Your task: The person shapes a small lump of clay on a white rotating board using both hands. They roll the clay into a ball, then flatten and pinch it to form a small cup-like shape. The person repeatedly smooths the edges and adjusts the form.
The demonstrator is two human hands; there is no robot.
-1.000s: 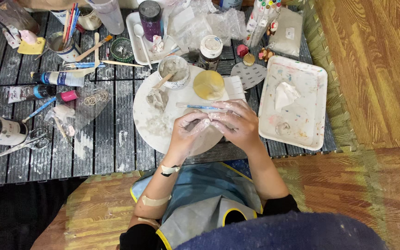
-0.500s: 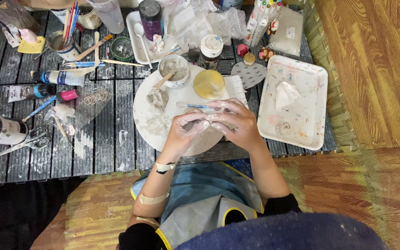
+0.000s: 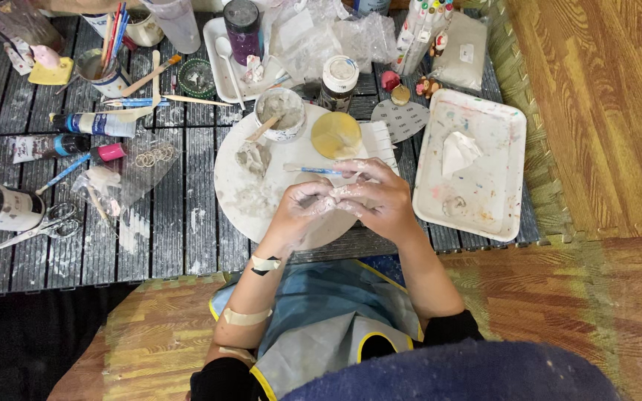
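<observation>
My left hand (image 3: 302,206) and right hand (image 3: 377,194) were closed together around a small clay lump (image 3: 334,194), over the near right edge of the round board (image 3: 235,186). Judgement: light, even finger pressure; avoid knocking the brush (image 3: 313,170) lying just beyond.

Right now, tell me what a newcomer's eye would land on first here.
First, the left hand and right hand, smeared pale grey, pressed together over the near edge of the round white board at centre. Just beyond them lie a blue-handled tool, a yellow disc and a cup of grey paste. A stained white tray sits to the right.
</observation>
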